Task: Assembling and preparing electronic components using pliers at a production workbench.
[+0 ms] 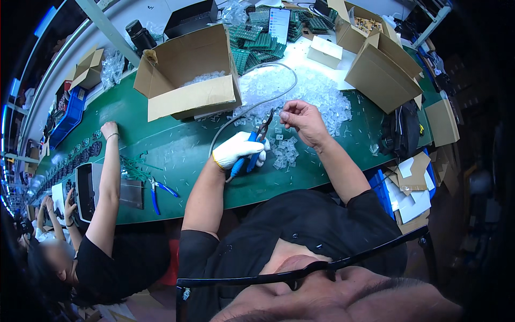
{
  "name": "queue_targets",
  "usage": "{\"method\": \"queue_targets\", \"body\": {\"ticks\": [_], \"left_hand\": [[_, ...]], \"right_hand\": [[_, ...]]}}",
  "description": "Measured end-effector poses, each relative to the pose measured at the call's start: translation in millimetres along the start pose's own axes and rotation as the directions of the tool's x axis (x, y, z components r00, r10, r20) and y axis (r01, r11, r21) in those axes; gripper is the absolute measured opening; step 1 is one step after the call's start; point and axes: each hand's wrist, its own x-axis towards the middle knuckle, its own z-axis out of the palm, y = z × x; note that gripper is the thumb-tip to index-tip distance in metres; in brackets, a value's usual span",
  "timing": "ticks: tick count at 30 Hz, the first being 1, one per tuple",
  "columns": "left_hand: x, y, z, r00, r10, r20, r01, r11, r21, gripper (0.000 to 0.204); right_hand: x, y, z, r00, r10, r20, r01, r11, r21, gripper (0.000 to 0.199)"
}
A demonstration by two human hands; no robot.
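Note:
My left hand (233, 150), in a white glove, is closed round the blue handles of a pair of pliers (260, 132). A grey cable (294, 75) loops over the table and runs to the handle end. The dark jaws point up and away from me. Just right of the jaw tips, my bare right hand (307, 124) is closed in a pinch; whatever sits between its fingertips is too small to make out. Below the jaws lies a small cluster of clear plastic pieces (284, 153). Beyond both hands spreads a large heap of similar clear pieces (316, 91).
An open cardboard box (188, 99) with clear pieces stands left of the heap; another carton (383, 72) stands right. Green circuit boards (252, 45) and a lit phone (279, 26) lie behind. Blue-handled cutters (155, 196) rest near a co-worker's arm (110, 172) at left.

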Motion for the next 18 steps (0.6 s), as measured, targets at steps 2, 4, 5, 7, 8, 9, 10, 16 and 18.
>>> {"method": "queue_targets", "body": {"ticks": [2,4,5,7,8,9,10,16,18], "left_hand": [[0,0,1,1.000,-0.010,0.009,0.010,1.000,0.004,0.044],[-1,-1,1,1.000,-0.012,0.017,0.011,1.000,0.022,0.048],[-1,-1,0,1.000,-0.010,0.016,0.010,1.000,0.022,0.048],[0,-2,-3,0.999,-0.017,0.035,0.015,0.999,0.032,0.050],[-1,-2,-3,0.999,-0.015,0.036,0.014,0.999,0.032,0.050],[-1,-3,-3,0.999,-0.008,0.035,0.007,1.000,0.028,0.046],[-1,-4,-2,0.999,-0.001,0.035,0.000,1.000,0.024,0.042],[-1,-2,-1,0.999,0.010,0.033,-0.012,0.999,0.053,0.041],[-1,-3,1,1.000,0.013,0.015,-0.014,0.997,0.076,0.040]], "right_hand": [[0,3,0,1.000,0.006,0.001,-0.006,1.000,-0.021,0.016],[0,2,5,0.998,0.041,-0.041,-0.039,0.999,0.036,0.015],[-1,1,7,0.998,0.041,-0.040,-0.040,0.999,0.034,0.015],[-3,-3,11,0.998,0.039,-0.047,-0.037,0.999,0.037,0.016],[-3,-4,11,0.998,0.039,-0.047,-0.037,0.999,0.035,0.016],[-3,-5,11,0.998,0.044,-0.047,-0.043,0.999,0.028,0.017],[-3,-6,11,0.998,0.050,-0.047,-0.049,0.999,0.021,0.017],[-4,-11,13,0.997,0.064,-0.035,-0.065,0.997,-0.033,0.020],[-5,-14,14,0.997,0.064,-0.044,-0.066,0.996,-0.067,0.019]]}}
